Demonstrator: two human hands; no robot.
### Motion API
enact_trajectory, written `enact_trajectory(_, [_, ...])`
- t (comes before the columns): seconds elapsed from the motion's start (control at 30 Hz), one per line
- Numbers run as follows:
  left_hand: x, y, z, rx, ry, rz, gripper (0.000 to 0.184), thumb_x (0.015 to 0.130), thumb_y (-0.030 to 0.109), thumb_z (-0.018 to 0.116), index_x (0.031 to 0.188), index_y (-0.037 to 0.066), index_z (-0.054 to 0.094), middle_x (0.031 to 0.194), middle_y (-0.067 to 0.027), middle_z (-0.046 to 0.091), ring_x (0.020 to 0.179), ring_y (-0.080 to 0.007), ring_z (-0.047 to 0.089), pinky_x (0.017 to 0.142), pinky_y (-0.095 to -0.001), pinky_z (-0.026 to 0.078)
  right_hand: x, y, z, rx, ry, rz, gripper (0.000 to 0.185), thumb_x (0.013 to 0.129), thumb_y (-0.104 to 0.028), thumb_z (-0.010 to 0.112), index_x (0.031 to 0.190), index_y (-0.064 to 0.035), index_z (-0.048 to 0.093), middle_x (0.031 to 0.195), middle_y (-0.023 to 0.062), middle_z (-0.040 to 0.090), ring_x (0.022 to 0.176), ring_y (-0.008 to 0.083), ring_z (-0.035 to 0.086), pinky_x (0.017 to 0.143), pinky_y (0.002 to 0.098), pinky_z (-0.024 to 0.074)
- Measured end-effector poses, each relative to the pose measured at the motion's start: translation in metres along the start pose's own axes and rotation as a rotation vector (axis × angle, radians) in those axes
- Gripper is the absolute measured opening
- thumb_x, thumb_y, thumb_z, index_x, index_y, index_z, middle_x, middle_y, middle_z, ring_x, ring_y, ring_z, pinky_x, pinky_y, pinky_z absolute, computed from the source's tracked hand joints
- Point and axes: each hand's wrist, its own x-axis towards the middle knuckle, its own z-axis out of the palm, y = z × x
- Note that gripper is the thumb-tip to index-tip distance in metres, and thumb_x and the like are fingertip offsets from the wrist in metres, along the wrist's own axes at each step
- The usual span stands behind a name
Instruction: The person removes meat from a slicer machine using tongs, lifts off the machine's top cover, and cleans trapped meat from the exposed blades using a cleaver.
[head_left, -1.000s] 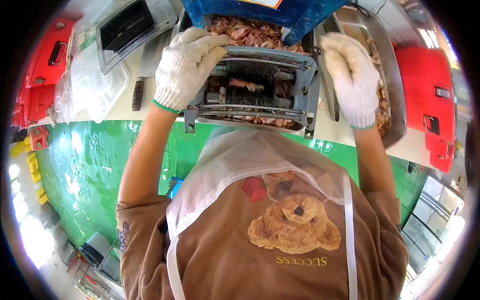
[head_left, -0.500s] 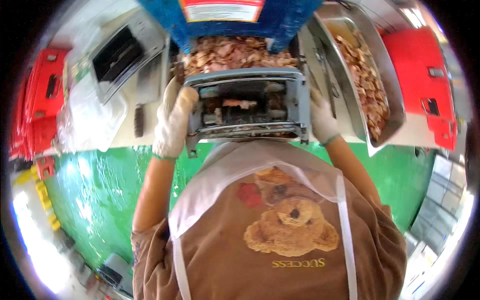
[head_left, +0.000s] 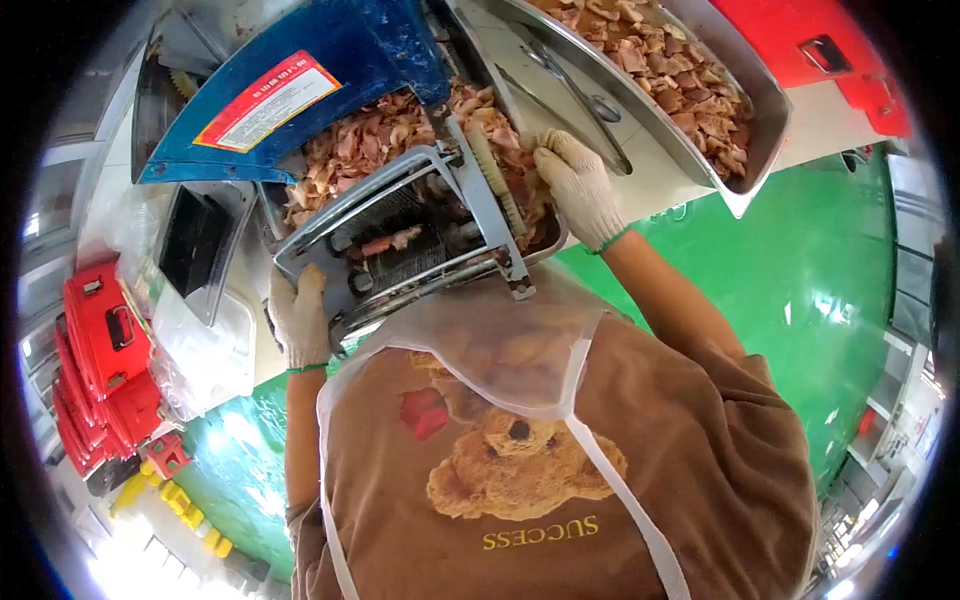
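One scrap of pink meat [head_left: 392, 241] is sitting inside the grey blade frame [head_left: 480, 205], right among the dark blades; the frame is lying at a slant across the view, just in front of the person's apron [head_left: 520, 350], and it's sitting over a metal tray [head_left: 556, 241]; loads of sliced meat [head_left: 370, 140] are piling up on the frame's far side, with more along its right, where a pale ribbed strip [head_left: 495, 185] is showing.

The left hand [head_left: 300, 315], in a white knit glove, is resting at the frame's near left end; thumb and fingers are looking a bit apart there, but I can't tell if they're actually pinching it; the right hand [head_left: 580, 185], gloved the same way, is sitting at the tray's right edge, fingers bunching together with the tips by the meat; can't tell what they're pinching, if anything.

A blue machine housing [head_left: 370, 60] with a red and white label [head_left: 268, 100] is standing at the far left of the frame; to the right a long metal tool [head_left: 578, 95] is lying on the bench [head_left: 650, 185], and a deep metal pan [head_left: 768, 115] is holding more meat pieces beyond it; red crates [head_left: 105, 320] are stacking up at left.
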Motion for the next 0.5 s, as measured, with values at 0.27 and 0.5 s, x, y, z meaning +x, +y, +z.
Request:
enact_trajectory(0.27, [-0.003, -0.005, -0.003, -0.047, -0.002, -0.011, 0.039, 0.088, 0.015, 0.059, 0.123, -0.001, 0.057, 0.102, -0.0049, 0.064, 0.088, -0.0118, 0.056, 0.079, -0.0274, 0.047, 0.006, -0.017, 0.018, -0.584, -0.105, -0.285, 0.056, 0.093, -0.044, 0.050, 0.142, -0.0177, 0.045, 0.138, 0.0153, 0.054, 0.121, 0.0347, 0.055, 0.098, 0.0529, 0.0346])
enact_trajectory(0.5, [0.003, 0.000, -0.012, 0.179, 0.036, -0.008, 0.035, 0.087, 0.016, 0.059, 0.119, 0.000, 0.059, 0.089, -0.0016, 0.060, 0.080, -0.0104, 0.051, 0.073, -0.0262, 0.045, 0.040, 0.001, 0.025, -0.446, -0.289, -0.599, 0.069, 0.091, -0.030, 0.055, 0.151, -0.0078, 0.031, 0.141, 0.0299, 0.045, 0.129, 0.0396, 0.049, 0.101, 0.0366, 0.0442])
